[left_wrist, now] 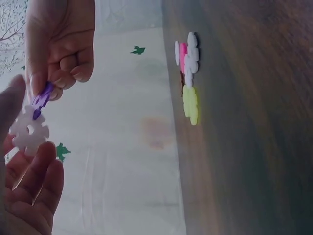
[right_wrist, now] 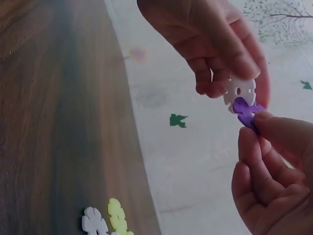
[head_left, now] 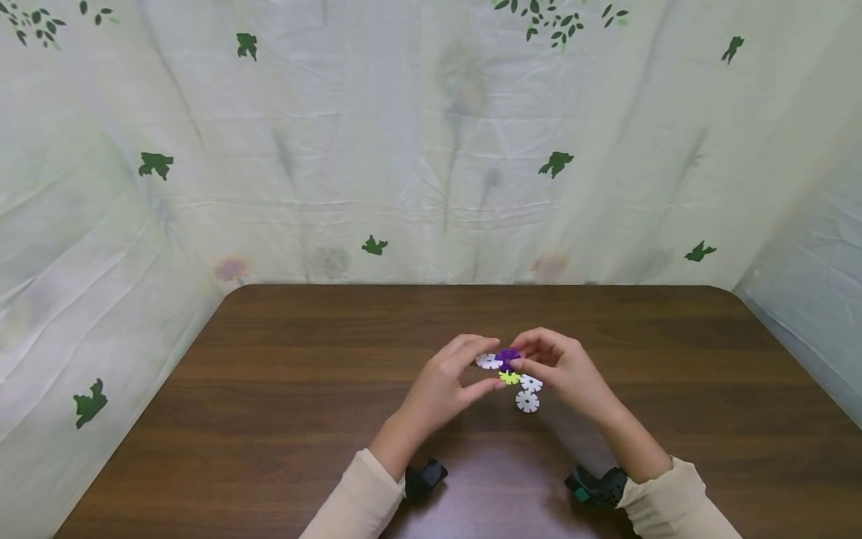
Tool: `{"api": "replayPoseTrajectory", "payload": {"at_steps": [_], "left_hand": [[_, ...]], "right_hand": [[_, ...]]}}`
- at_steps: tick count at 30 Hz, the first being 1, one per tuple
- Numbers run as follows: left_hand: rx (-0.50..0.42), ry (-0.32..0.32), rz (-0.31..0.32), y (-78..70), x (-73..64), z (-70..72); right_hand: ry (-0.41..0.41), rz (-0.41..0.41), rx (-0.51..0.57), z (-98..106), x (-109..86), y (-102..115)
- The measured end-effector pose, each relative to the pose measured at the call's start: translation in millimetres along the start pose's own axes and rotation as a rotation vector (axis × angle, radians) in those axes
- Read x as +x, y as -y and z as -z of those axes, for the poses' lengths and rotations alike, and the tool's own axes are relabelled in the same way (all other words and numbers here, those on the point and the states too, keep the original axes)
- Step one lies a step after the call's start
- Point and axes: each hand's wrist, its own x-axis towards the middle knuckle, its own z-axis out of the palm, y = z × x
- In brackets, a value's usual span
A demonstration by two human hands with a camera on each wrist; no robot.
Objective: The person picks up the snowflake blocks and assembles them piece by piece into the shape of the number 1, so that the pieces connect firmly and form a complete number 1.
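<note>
Above the table, my left hand (head_left: 447,382) pinches a white notched building disc (left_wrist: 30,131) between thumb and fingers. Opposite it, my right hand (head_left: 569,370) pinches a purple notched disc (right_wrist: 248,113) with thumb and forefinger. The purple disc meets the white one edge to edge at an angle, overlapping its notched rim in both wrist views. Below the hands lie loose discs: a yellow-green one (head_left: 509,378) and a white one (head_left: 527,402). A pink disc (left_wrist: 183,56) shows among the white ones in the left wrist view.
The brown wooden table (head_left: 303,419) reaches back to a pale curtain (head_left: 404,150) with green leaf prints. Dark wrist-worn devices, one on the left (head_left: 426,479) and one on the right (head_left: 595,486), sit by the sleeve cuffs.
</note>
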Motion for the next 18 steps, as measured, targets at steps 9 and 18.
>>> {"api": "replayPoseTrajectory", "payload": {"at_steps": [9,18], "left_hand": [[0.104,0.006,-0.021,-4.8,-0.2,-4.5],[0.162,-0.01,-0.008,-3.5,-0.4,-3.7]], "right_hand": [[0.054,-0.113,0.121,-4.1,0.0,-1.4],[0.038,-0.067,0.047,-0.5,-0.6,-2.3]]}}
